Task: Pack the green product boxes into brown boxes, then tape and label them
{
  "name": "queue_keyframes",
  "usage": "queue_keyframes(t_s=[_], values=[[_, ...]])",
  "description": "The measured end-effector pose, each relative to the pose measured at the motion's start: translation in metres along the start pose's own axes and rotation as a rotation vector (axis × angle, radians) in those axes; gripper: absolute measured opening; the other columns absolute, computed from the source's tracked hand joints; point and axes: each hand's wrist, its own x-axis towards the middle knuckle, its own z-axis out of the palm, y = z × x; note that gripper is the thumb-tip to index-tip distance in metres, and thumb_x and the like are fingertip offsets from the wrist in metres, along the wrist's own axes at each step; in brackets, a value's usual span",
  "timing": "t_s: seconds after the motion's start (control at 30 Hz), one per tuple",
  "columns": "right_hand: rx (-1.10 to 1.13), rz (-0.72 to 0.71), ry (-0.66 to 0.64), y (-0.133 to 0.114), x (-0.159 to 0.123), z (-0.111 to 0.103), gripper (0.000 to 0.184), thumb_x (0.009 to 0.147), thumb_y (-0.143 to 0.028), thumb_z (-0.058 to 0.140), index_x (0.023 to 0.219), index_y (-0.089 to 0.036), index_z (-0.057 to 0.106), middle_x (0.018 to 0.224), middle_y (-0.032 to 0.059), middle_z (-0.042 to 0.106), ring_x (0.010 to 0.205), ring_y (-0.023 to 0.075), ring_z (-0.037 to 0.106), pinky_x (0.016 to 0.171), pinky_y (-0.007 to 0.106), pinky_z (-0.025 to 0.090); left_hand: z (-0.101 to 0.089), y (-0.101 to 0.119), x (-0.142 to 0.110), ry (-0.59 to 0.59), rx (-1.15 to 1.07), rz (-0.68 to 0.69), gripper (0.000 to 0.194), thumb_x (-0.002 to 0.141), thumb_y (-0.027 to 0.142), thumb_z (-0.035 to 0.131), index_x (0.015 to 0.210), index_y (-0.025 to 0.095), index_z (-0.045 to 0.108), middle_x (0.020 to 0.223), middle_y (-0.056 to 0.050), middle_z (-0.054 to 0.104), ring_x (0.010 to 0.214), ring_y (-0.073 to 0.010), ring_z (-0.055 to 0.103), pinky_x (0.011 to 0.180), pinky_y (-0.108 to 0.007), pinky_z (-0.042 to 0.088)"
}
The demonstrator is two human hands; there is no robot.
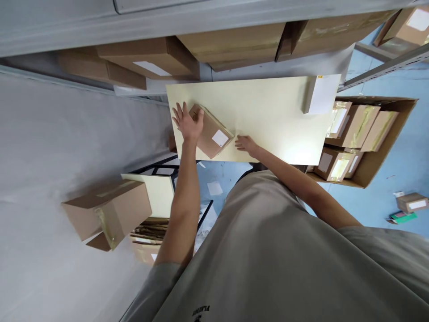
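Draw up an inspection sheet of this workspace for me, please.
Surface: pale tabletop, bright glare at the near right.
Job's things: labelled cardboard box, lying at a slant.
Clutter: white block, box or paper stack, at the tabletop's right end; paper sheet on the floor.
Hands: left hand on the box's far end, fingers spread; right hand by its near right corner, contact unclear.
Cables: nothing seen.
Surroundings: shelved boxes beyond; large carton of smaller boxes at right; open box at left.
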Motion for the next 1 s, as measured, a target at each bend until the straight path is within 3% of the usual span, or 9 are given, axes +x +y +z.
queue_keyframes(t_s=[0.1, 0.2, 0.3, 0.4, 0.53, 0.63, 0.73, 0.87, 1.0], values=[[0.237, 0.163, -0.179, -0.016, -0.021, 0.004, 0.058, 0.118, -0.038, 0.027, 0.157, -0.012, 0.061, 0.162, 0.0230, 0.067, 0.137, 0.0253, 0.076, 0.115, 0.044, 0.065, 0.004, 0.012, 0.047, -0.087, -0.081, -0.026, 0.082, 0.100, 0.071, 0.072, 0.156, 0.012, 0.061, 0.166, -0.024, 0.061, 0.171, -0.0425, 0.037, 0.142, -0.067, 0.019], [0.301, 0.119, -0.191, -0.031, -0.044, 0.001, 0.062, 0.119, -0.043, 0.024, 0.165, -0.015, 0.055, 0.173, 0.0176, 0.058, 0.143, 0.0228, 0.072, 0.120, 0.041, 0.061, -0.002, 0.024, 0.048, -0.095, -0.056, -0.028, 0.076, 0.101, 0.068, 0.073, 0.145, 0.007, 0.068, 0.149, -0.024, 0.069, 0.157, -0.0426, 0.055, 0.137, -0.062, 0.034], [0.198, -0.021, -0.066, -0.036, -0.079, -0.016, 0.070, 0.119, -0.060, 0.023, 0.172, -0.023, 0.051, 0.175, 0.0117, 0.056, 0.144, 0.0252, 0.071, 0.122, 0.043, 0.059, -0.016, 0.030, 0.008, -0.021, -0.019, 0.056, 0.067, 0.105, 0.066, 0.069, 0.138, 0.009, 0.073, 0.140, -0.020, 0.068, 0.150, -0.0407, 0.061, 0.134, -0.055, 0.041], [-0.027, -0.206, 0.180, -0.033, -0.120, -0.044, 0.084, 0.114, -0.078, 0.025, 0.172, -0.023, 0.052, 0.164, 0.0113, 0.067, 0.144, 0.0293, 0.070, 0.121, 0.048, 0.060, -0.016, 0.035, -0.059, -0.003, -0.103, 0.119, 0.052, 0.106, 0.063, 0.067, 0.127, 0.018, 0.079, 0.124, -0.014, 0.072, 0.134, -0.0335, 0.071, 0.125, -0.044, 0.052], [-0.360, -0.286, 0.530, -0.024, -0.157, -0.085, 0.089, 0.114, -0.078, 0.024, 0.165, -0.017, 0.062, 0.131, 0.0149, 0.084, 0.127, 0.0342, 0.078, 0.111, 0.051, 0.063, 0.016, 0.047, -0.151, -0.040, -0.327, 0.091, 0.043, 0.108, 0.051, 0.064, 0.130, 0.019, 0.081, 0.125, -0.013, 0.080, 0.121, -0.0282, 0.075, 0.112, -0.037, 0.059], [-0.535, -0.257, 0.692, -0.014, -0.164, -0.110, 0.083, 0.116, -0.073, 0.025, 0.152, -0.016, 0.074, 0.117, 0.0186, 0.087, 0.113, 0.0371, 0.083, 0.103, 0.048, 0.063, 0.042, 0.060, -0.195, -0.152, -0.416, 0.032, 0.040, 0.108, 0.044, 0.061, 0.131, 0.019, 0.082, 0.128, -0.012, 0.084, 0.122, -0.0309, 0.077, 0.109, -0.037, 0.057], [-0.637, -0.234, 0.735, -0.004, -0.158, -0.124, 0.078, 0.115, -0.074, 0.029, 0.144, -0.018, 0.076, 0.123, 0.0201, 0.086, 0.118, 0.0386, 0.082, 0.103, 0.047, 0.062, 0.058, 0.069, -0.213, -0.236, -0.409, 0.005, 0.035, 0.109, 0.043, 0.060, 0.125, 0.022, 0.083, 0.125, -0.012, 0.086, 0.120, -0.0320, 0.079, 0.105, -0.036, 0.057], [-0.722, -0.124, 0.691, 0.002, -0.142, -0.127, 0.083, 0.104, -0.086, 0.053, 0.147, -0.017, 0.067, 0.125, 0.0226, 0.084, 0.124, 0.0433, 0.079, 0.110, 0.057, 0.060, 0.074, 0.075, -0.208, -0.283, -0.371, -0.065, 0.042, 0.102, 0.058, 0.073, 0.116, 0.020, 0.083, 0.118, -0.016, 0.086, 0.124, -0.0376, 0.078, 0.107, -0.043, 0.058], [-0.685, -0.073, 0.560, 0.002, -0.128, -0.135, 0.100, 0.084, -0.089, 0.080, 0.150, -0.015, 0.062, 0.124, 0.0232, 0.084, 0.120, 0.0449, 0.079, 0.108, 0.059, 0.062, 0.087, 0.072, -0.191, -0.481, -0.631, -0.092, 0.058, 0.092, 0.065, 0.084, 0.127, 0.019, 0.084, 0.134, -0.015, 0.084, 0.132, -0.0372, 0.076, 0.112, -0.045, 0.060]])
